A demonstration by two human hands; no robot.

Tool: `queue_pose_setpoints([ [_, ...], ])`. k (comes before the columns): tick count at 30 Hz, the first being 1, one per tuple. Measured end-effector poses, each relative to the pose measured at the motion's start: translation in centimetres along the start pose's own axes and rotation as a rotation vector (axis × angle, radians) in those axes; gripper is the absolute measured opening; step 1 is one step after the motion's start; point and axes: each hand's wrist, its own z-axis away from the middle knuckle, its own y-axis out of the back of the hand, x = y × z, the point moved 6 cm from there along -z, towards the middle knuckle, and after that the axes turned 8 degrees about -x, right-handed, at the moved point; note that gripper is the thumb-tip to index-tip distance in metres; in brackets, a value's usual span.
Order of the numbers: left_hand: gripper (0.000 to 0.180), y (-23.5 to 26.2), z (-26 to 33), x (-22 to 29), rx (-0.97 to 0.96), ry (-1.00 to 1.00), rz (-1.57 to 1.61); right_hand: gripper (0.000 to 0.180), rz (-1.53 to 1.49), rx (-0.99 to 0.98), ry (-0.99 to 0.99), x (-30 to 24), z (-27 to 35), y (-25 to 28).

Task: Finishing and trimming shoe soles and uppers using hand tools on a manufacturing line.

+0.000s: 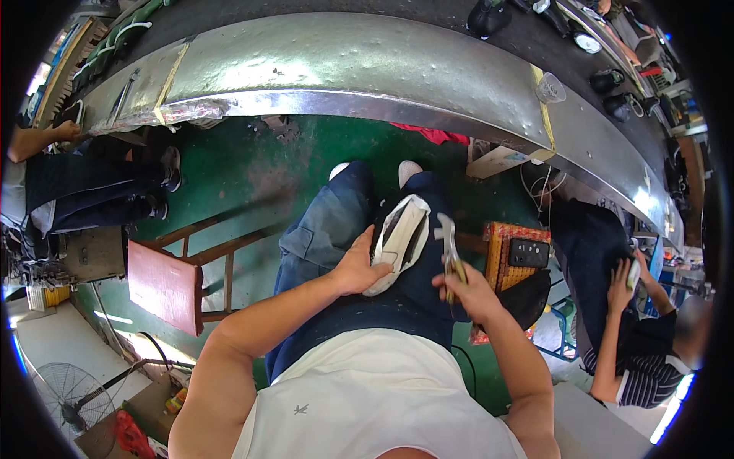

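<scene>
One pale shoe [404, 237], the landmark here, lay aslant over the seated person's dark trousers [317, 245]. From where I stood, the left hand [355, 268] gripped its near part from the left, thumb laid across it. To the shoe's right, the right hand [474, 294] was wrapped around a hammer-like tool [449, 243], the metal head just beside the shoe, seemingly not touching. The step in hand appeared to be steadying the shoe for tool work; the next move, I judged, called for a firm left hold and careful aim.
</scene>
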Motion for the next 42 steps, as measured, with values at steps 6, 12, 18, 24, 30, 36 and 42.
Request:
queue_pose_setpoints([
  [6,0.101,-0.9,-0.9,0.3,0.004,0.029,0.056,0.054,0.879,-0.172,0.056,-3.3,1.9,-1.8],
  [12,0.103,-2.4,-0.9,1.2,0.007,0.0,-0.025,0.048,1.306,-0.028,0.388,-7.1,0.0,-2.3],
  [18,0.083,-2.2,-0.9,-0.2,-0.091,0.003,0.974,0.032,1.497,-0.364,-0.065,-11.2,-2.4,-4.3],
  [24,0.072,-2.5,-2.2,-0.8,0.271,0.295,1.142,0.026,1.338,-0.231,0.204,-5.8,-4.4,-3.7],
  [30,0.062,-1.8,-4.3,-2.2,0.417,0.158,0.248,0.034,1.082,0.093,0.339,-2.5,-2.7,-3.7],
  [36,0.052,-1.2,-2.9,0.2,0.527,-0.002,0.084,0.057,1.2,-0.029,0.353,-4.6,-2.2,-0.3],
  [42,0.05,-1.7,-2.2,1.2,0.376,-0.027,0.072,0.042,1.33,0.117,0.283,-6.1,-4.4,-0.2],
])
